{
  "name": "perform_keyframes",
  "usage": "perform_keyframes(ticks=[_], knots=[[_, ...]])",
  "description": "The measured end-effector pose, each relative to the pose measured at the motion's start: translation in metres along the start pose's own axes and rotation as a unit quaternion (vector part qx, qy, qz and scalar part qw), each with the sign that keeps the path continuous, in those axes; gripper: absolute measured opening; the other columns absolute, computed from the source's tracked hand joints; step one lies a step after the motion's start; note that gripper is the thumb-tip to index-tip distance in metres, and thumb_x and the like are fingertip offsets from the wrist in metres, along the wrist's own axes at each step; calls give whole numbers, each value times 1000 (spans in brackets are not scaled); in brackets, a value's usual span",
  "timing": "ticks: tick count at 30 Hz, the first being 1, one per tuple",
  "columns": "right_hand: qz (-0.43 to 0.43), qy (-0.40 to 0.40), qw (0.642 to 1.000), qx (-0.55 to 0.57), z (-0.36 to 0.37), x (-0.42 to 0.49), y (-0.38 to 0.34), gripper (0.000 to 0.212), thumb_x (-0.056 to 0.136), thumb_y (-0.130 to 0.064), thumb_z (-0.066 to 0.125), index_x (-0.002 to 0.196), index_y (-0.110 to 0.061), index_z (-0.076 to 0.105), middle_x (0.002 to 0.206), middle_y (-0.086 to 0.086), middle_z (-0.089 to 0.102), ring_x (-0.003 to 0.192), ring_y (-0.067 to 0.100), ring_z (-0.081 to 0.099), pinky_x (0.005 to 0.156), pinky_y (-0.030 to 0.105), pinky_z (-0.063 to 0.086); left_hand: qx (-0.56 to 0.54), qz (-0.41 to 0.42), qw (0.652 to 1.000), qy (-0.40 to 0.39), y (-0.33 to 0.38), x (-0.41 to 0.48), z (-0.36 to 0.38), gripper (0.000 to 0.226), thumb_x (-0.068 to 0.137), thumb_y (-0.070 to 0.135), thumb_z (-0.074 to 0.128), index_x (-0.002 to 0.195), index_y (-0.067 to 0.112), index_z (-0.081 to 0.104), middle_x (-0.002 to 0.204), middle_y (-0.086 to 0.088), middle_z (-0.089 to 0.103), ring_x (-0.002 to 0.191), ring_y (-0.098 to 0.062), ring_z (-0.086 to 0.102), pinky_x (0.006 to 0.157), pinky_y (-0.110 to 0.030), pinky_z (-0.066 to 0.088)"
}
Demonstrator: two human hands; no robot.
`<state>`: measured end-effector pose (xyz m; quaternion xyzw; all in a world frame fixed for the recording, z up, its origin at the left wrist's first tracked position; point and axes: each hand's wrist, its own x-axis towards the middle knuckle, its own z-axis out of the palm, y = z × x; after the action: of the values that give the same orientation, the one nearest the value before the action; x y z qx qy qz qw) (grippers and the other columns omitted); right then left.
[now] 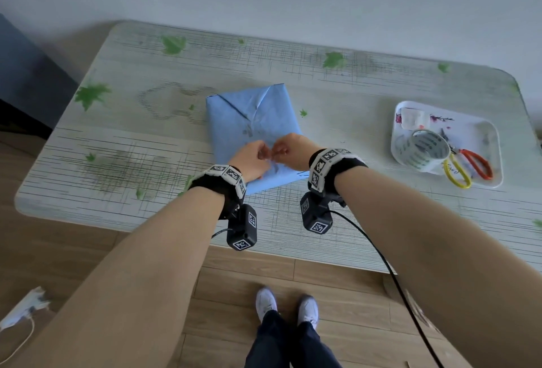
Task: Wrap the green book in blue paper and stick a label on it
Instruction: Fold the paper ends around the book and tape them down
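**A:** Where is the book?

**B:** The blue-wrapped book (255, 121) lies flat at the middle of the bench (146, 162), fully covered by the paper. The folded flaps face up and meet in creases toward its far end.

**A:** And the hands?

**B:** Both are over the near part of the package. The left hand (252, 159) and right hand (293, 152) are close together, almost knuckle to knuckle.

**A:** What are the fingers doing?

**B:** The fingers (264, 153) of each hand are curled, with the tips drawn together where the two hands meet. They look like they are pinching something very small, but I cannot tell what it is, or whether anything is really there.

**A:** Anything on the wrists?

**B:** Each has a black band with printed square markers, the left band (225, 180) and the right band (325, 165).

**A:** What else is on the bench?

**B:** A white tray (475, 130) sits well to the right. It holds a tape roll (422, 147), scissors (465, 154) with an orange and a yellow loop, and a small white item (413, 118) at its far side.
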<state>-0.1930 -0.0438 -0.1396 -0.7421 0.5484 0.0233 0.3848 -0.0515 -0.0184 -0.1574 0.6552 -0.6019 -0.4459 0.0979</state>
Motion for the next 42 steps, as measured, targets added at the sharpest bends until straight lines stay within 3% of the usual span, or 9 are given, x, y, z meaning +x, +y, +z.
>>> perform_keyframes(ticks=[6,9,15,18,23,28,32,36,42], knots=[[53,-41,986,151,1,4,-3,20,88,-21,49,88,-9,64,84,4,64,75,17,56,91,43,51,5,-15,1000,4,-5,-3,-3,28,84,-6,44,70,19,45,65,-1,47,48,-17,49,52,-25,40],[14,-13,997,75,3,-1,-6,37,85,-47,62,93,-11,67,93,1,67,83,16,62,80,30,52,19,-17,1000,2,-6,-5,-6,26,81,-6,44,72,18,43,61,-2,47,47,-18,48,55,-27,40],[-3,90,989,121,1,-4,-5,23,88,-23,65,92,-1,69,77,1,61,70,13,57,65,21,49,-62,-29,998,16,-4,-5,-15,26,81,-2,55,103,11,46,66,-4,51,49,-20,50,60,-32,44],[0,107,987,117,-4,-8,-4,20,87,-24,65,87,-4,69,63,-10,54,56,1,49,52,8,36,-90,-25,996,11,0,-7,-16,33,80,1,63,105,11,43,64,-5,51,48,-19,50,61,-33,44],[19,121,980,158,-6,-12,-1,18,87,-24,63,71,-16,63,56,-8,52,48,3,44,45,8,35,-93,-9,996,9,8,-10,-16,33,83,6,66,104,12,42,65,-3,52,48,-18,53,58,-31,44],[53,117,976,173,-4,-15,2,19,85,-23,60,74,-13,71,70,9,66,56,13,52,52,19,45,-109,-9,994,14,9,-11,-16,23,85,-2,57,86,16,43,70,-5,52,44,-19,53,55,-31,44],[62,146,976,150,-9,-18,4,22,83,-23,62,78,-5,73,57,0,57,48,7,44,46,17,37,-125,-15,992,23,20,-12,-18,26,81,-7,49,79,18,41,67,-7,50,39,-18,50,48,-28,41],[57,149,980,116,-6,-21,0,13,80,-25,65,77,-14,72,73,2,69,63,13,58,58,21,43,-112,-22,993,29,22,-16,-19,21,79,-6,49,82,14,41,60,-7,48,29,-11,44,46,-25,36],[52,164,981,87,-7,-25,-4,18,78,-30,67,77,-14,74,79,6,73,75,20,67,71,33,57,-58,-6,997,42,26,-21,-20,24,79,2,53,76,20,38,60,-4,46,49,-21,45,61,-33,39]])
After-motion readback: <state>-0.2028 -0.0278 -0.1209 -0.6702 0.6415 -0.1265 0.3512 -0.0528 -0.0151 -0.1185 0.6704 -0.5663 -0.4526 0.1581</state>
